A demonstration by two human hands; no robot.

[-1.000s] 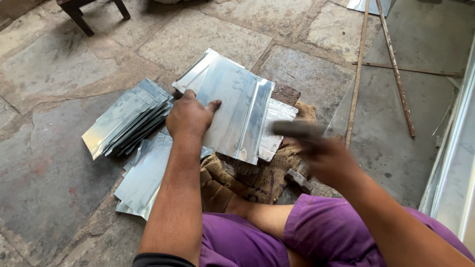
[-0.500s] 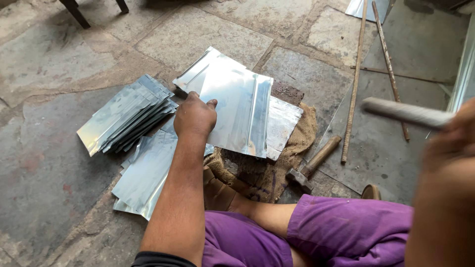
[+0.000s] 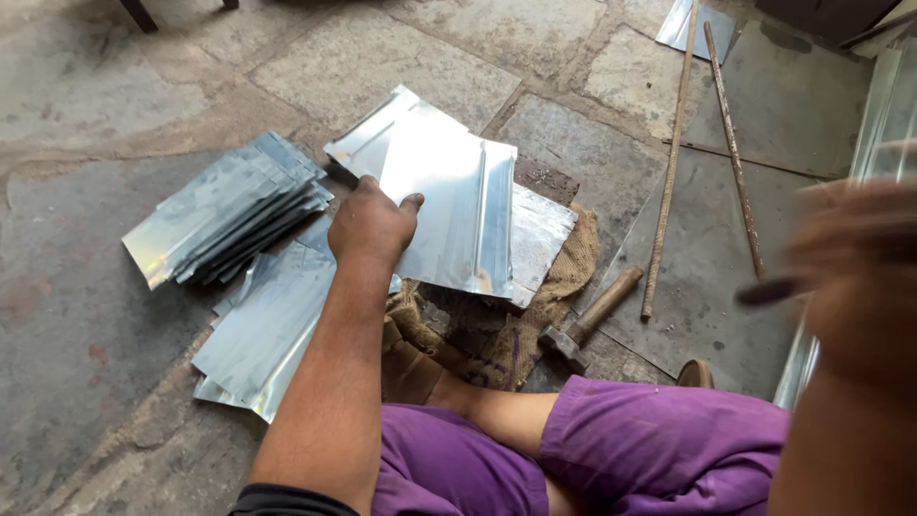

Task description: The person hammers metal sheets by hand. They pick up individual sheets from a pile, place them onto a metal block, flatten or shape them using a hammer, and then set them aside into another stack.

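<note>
Your left hand [image 3: 371,222] lies flat, fingers spread, pressing down on the near-left edge of the metal sheet [image 3: 458,215], gripping nothing. Your right hand [image 3: 860,277] is raised at the right edge, blurred, closed around a dark rod-like thing [image 3: 769,291]; can't tell what it is. The sheet lies on a block over burlap sacking [image 3: 549,306] on the stone floor [image 3: 105,86], just ahead of your knees. I judge it thin, light, stiff along the raised rib, springy, slick, with sharp edges, so hold it down with a flat palm well in from the edge. A stack of folded sheets [image 3: 224,210] lies to the left, flat sheets [image 3: 267,330] are under your forearm, and a hammer [image 3: 587,320] rests near your knee. No containers are in view.
</note>
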